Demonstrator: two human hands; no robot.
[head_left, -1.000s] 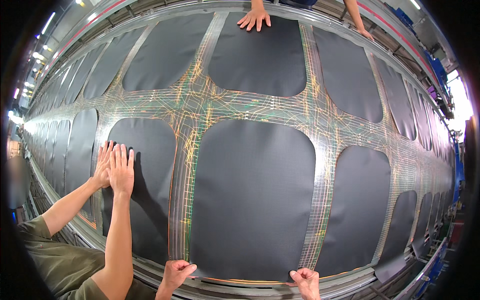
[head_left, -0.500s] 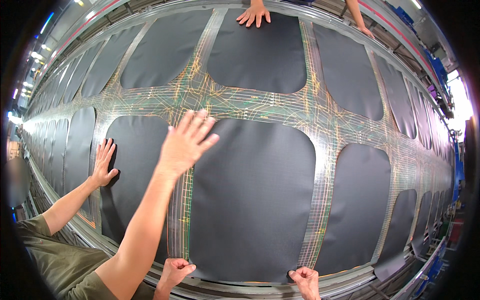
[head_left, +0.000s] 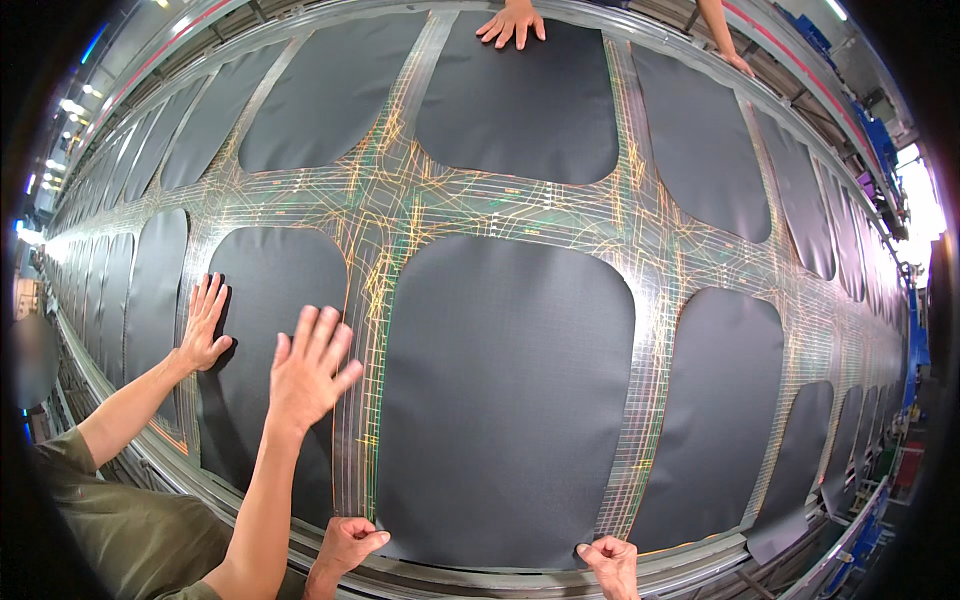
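Metal rails edge the line-patterned table; both hands pinch a black sheet by two corners.

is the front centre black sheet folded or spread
Spread: the black sheet shows no folds, its near corners pinched by left hand and right hand.

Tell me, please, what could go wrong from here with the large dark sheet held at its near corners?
If the left hand and right hand, pinching the large dark sheet by its near corners, pull unevenly, it could skew or crease against the lined surface around it. The co-worker's blurred hand, over the neighbouring sheet to the left, might catch that sheet and shift it.
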